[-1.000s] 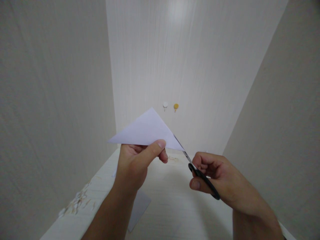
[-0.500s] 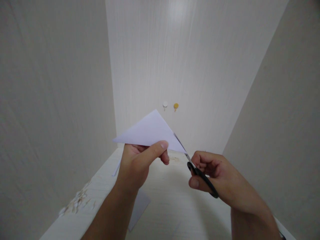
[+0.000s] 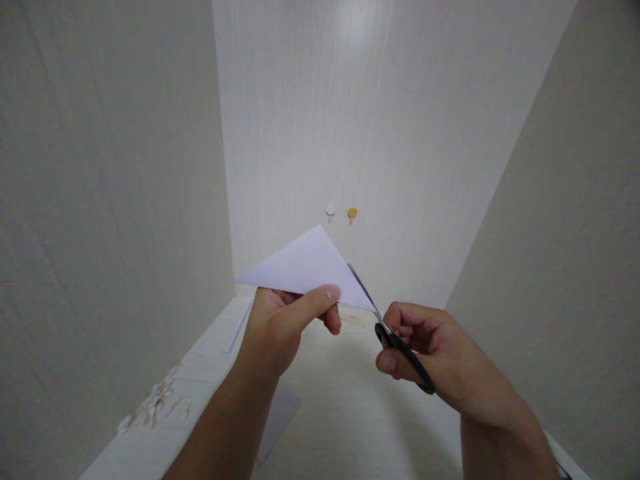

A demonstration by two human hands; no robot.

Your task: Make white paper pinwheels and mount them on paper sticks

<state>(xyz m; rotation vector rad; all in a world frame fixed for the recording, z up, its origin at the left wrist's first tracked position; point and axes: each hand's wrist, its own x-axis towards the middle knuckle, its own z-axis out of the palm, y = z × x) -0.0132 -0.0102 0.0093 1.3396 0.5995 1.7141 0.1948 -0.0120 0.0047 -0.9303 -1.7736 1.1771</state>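
Pinched between thumb and fingers of the left hand (image 3: 280, 330), the folded paper triangle (image 3: 305, 267) hangs mid-air, thin and floppy, best held near its fold. At 4 o'clock, the right hand (image 3: 430, 350) grips scissors (image 3: 400, 350), blades along the paper's edge.

Matt white paper triangle (image 3: 307, 267), smooth and creased flat, scissors (image 3: 395, 340) with bright metal blades and glossy black plastic handles, table (image 3: 345, 413) in pale wood-grain laminate — faintly sheened — walls (image 3: 100, 200) of matt, lightly textured off-white.
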